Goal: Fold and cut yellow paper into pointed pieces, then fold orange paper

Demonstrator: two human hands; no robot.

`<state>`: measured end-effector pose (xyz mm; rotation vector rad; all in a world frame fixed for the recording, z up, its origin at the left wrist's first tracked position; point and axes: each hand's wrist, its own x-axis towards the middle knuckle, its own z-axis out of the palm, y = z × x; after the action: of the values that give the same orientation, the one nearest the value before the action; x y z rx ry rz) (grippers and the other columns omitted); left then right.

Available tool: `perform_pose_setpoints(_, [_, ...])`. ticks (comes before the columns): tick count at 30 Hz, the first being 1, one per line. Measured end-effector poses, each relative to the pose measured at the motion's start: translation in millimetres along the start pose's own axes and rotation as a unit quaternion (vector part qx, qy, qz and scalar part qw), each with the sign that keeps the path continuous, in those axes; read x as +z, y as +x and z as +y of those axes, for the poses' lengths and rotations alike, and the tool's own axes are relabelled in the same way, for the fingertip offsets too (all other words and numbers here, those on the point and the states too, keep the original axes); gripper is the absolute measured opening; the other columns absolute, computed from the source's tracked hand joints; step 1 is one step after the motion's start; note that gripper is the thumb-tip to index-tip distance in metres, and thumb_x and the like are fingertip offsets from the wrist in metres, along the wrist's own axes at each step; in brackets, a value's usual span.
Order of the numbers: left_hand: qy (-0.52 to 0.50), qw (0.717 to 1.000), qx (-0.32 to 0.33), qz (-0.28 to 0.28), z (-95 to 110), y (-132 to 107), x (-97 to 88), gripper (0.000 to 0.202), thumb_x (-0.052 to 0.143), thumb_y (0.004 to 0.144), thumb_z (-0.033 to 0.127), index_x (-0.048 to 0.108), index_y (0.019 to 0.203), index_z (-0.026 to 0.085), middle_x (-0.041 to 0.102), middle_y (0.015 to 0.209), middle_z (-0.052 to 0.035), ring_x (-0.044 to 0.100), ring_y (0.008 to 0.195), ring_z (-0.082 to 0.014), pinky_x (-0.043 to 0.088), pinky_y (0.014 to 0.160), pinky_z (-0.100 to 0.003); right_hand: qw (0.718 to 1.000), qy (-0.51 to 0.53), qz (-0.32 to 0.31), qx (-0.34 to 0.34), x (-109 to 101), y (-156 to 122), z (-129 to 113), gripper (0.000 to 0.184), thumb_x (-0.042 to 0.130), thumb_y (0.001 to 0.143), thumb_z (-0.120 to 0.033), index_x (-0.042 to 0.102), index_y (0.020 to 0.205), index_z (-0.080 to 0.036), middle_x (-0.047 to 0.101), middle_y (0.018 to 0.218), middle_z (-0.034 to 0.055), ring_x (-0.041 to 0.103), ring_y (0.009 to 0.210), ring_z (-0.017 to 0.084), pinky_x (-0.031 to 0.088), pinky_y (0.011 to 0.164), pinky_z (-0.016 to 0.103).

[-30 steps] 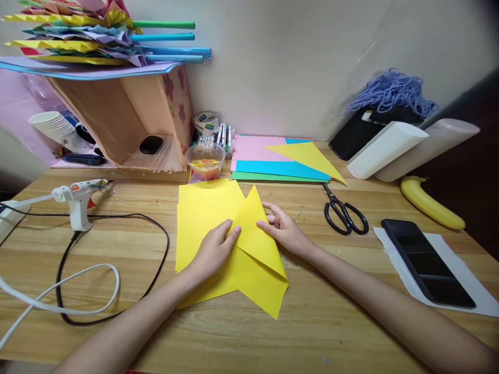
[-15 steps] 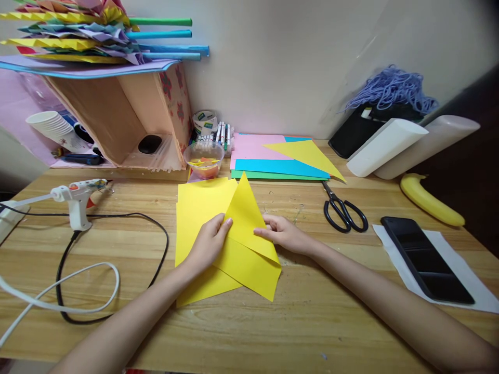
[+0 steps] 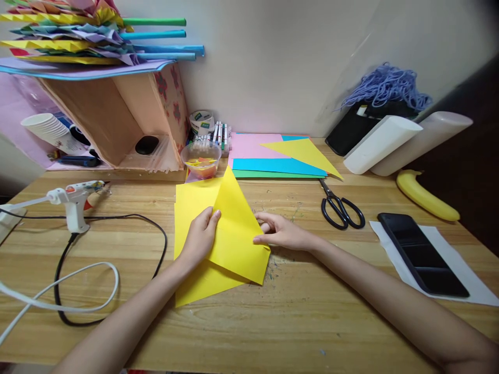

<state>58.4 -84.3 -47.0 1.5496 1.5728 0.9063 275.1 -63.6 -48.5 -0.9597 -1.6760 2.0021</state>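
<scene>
A yellow paper sheet, folded over into a pointed flap, lies on the wooden table on top of other yellow sheets. My left hand pinches the flap's left edge between thumb and fingers. My right hand holds the flap's right edge, with the fingers curled against the paper. The flap's tip points away from me toward a small clear cup.
A glue gun with cables lies at the left. Black scissors, a phone on white paper and a banana are at the right. Coloured sheets, markers, tape and a cardboard box line the wall.
Both hands have slid the folded yellow flap to the left and away from me. Its tip now reaches further up, near the clear cup.
</scene>
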Motion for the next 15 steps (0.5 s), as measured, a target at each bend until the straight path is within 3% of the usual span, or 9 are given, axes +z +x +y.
perform_pose_setpoints(4, [-0.012,1.0,-0.006,0.004,-0.1,1.7,-2.1,0.029,0.039,0.084,0.039,0.032,0.063,0.02,0.035,0.061,0.0045,0.035,0.057,-0.0111,0.028,0.054,-0.023,0.999,-0.036,0.019,0.013,-3.0,-1.0,-1.8,0.039,0.061,0.075,-0.033,0.053,0.108,-0.013,0.05,0.053,-0.0066,0.043,0.046,0.006,0.032,0.044,0.017])
perform_pose_setpoints(10, [-0.011,1.0,-0.008,0.011,0.6,2.8,-4.9,0.028,0.039,0.084,0.039,0.035,0.064,0.02,0.037,0.061,0.0044,0.036,0.057,-0.0112,0.028,0.053,-0.023,0.999,-0.026,-0.027,0.026,-8.5,-2.3,-1.3,0.062,0.076,0.059,-0.027,0.049,0.114,-0.015,0.056,0.059,-0.0061,0.049,0.052,0.007,0.037,0.048,0.017])
perform_pose_setpoints(15, [-0.008,1.0,0.0,0.016,2.6,4.1,-7.7,0.028,0.038,0.084,0.039,0.035,0.064,0.02,0.037,0.061,0.0042,0.035,0.057,-0.0111,0.028,0.053,-0.023,0.999,-0.012,-0.011,0.037,-6.0,-2.5,-3.0,0.037,0.062,0.075,-0.033,0.054,0.105,-0.014,0.059,0.059,-0.0031,0.051,0.048,0.008,0.042,0.048,0.02])
